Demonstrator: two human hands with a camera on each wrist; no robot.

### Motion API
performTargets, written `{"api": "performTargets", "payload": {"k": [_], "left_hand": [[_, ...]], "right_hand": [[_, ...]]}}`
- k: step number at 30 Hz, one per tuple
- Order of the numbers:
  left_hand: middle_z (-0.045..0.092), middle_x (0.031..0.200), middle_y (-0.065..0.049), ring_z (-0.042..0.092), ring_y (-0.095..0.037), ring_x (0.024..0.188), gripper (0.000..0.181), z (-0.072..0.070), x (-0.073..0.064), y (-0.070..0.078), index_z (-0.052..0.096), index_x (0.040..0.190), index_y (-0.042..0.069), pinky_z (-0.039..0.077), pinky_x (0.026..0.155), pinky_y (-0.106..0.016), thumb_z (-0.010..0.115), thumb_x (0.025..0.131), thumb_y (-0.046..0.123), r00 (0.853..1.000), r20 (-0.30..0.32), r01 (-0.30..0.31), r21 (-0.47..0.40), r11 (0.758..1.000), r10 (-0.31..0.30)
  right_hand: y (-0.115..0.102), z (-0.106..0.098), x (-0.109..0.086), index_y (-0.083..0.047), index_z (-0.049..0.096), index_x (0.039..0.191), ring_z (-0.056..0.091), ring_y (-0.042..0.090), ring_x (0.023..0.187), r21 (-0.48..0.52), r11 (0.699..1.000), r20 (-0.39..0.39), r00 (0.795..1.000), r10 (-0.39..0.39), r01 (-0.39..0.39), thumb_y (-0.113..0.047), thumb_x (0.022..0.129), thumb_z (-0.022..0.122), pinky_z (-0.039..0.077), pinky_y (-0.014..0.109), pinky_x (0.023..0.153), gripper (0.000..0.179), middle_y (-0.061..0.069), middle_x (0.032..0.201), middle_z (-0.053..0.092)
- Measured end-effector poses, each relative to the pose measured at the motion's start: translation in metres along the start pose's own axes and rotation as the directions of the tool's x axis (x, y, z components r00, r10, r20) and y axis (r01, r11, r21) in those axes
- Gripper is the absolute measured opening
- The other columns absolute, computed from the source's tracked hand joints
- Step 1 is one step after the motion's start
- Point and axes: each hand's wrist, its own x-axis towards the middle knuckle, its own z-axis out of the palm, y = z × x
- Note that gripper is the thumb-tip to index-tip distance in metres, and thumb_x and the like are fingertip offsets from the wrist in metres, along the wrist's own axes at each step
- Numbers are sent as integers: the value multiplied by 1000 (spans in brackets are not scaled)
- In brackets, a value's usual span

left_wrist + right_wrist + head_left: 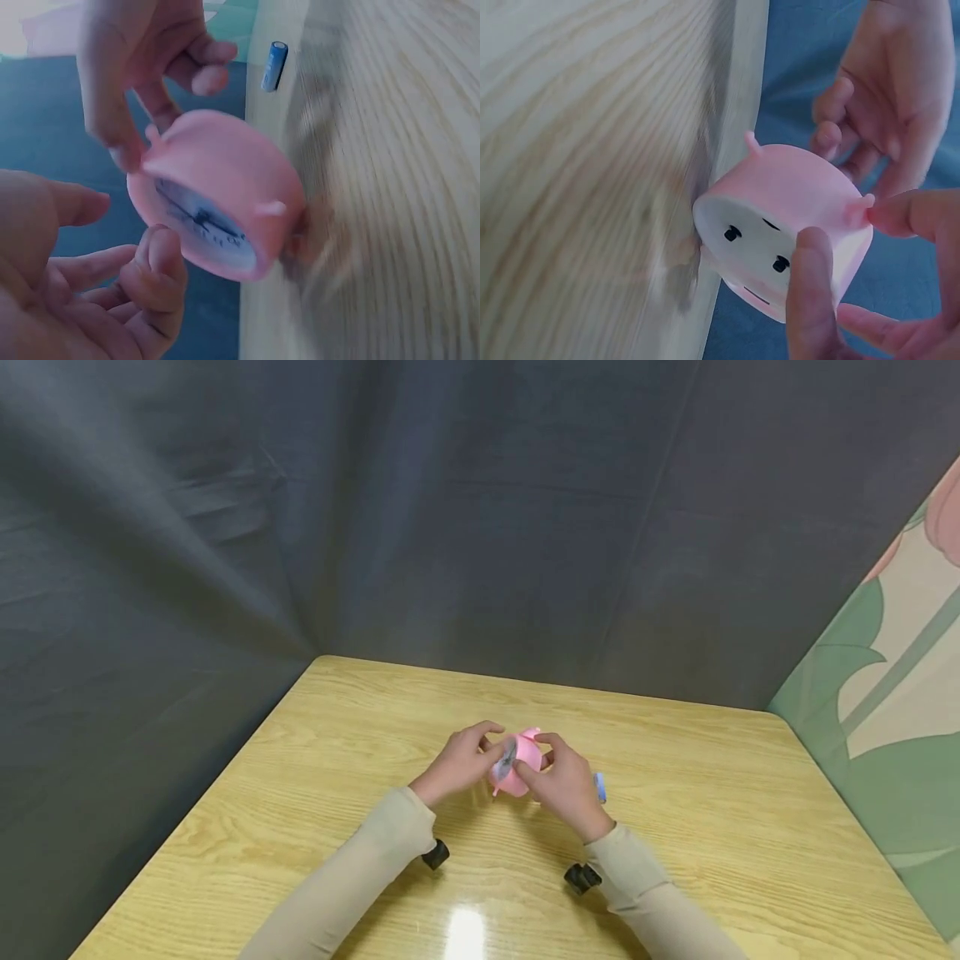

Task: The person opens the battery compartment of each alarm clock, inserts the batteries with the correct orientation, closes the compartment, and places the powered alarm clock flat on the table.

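Pink clock (217,187) between both hands (459,766) (566,783)

Head view: high, distant, facing forward-down. Wrist views: close, from opposite sides, sharing round pink clock (225,156).

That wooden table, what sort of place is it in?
Maybe a curtained-off recording corner: a dark cloth hangs behind the wooden table, with a leafy-patterned surface on the right.

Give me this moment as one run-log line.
left hand: near clock | right hand: holds clock | battery: blue, on table
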Motion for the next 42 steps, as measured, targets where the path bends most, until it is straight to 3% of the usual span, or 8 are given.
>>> {"api": "performTargets", "payload": {"k": [4,8,19,31,42], "left_hand": [[62,84,-4,51,-11,56,47,3,-2,7,50,145,6,43,51,-24,54,103,29,999,20,-33,48,998,32],[62,82,-4,51,-10,53,46,7,-1,4,51,144,6,42,48,-23,57,102,24,998,30,-55,29,998,55],[61,79,-3,51,-10,51,45,3,-2,2,51,143,5,43,48,-23,56,102,21,999,2,-33,30,999,33],[56,78,-3,47,-8,53,45,4,-2,-1,50,140,0,41,50,-21,60,100,19,999,-22,-46,21,999,46],[57,80,-3,48,-10,57,46,10,-5,-5,51,144,6,41,49,-21,59,99,14,999,3,-42,7,999,42]], "right_hand": [[-2,3,2,-2,57,133,53,13,51,-50,997,-14,999,-53,52,-28,84,76,44,27,46,58,11,86,66],[0,4,2,-5,59,132,51,12,51,-74,994,-5,997,-81,80,-30,84,76,42,27,46,57,10,88,67],[1,7,3,-6,52,140,48,10,47,-38,988,63,987,-149,152,-29,84,78,41,25,44,66,4,82,62],[6,11,4,-3,47,144,52,8,52,-47,970,86,969,-233,237,-8,79,81,46,23,48,74,6,83,62],[16,13,0,-6,47,146,52,9,54,-17,952,95,949,-302,305,0,80,80,47,22,51,74,7,83,64]]}}
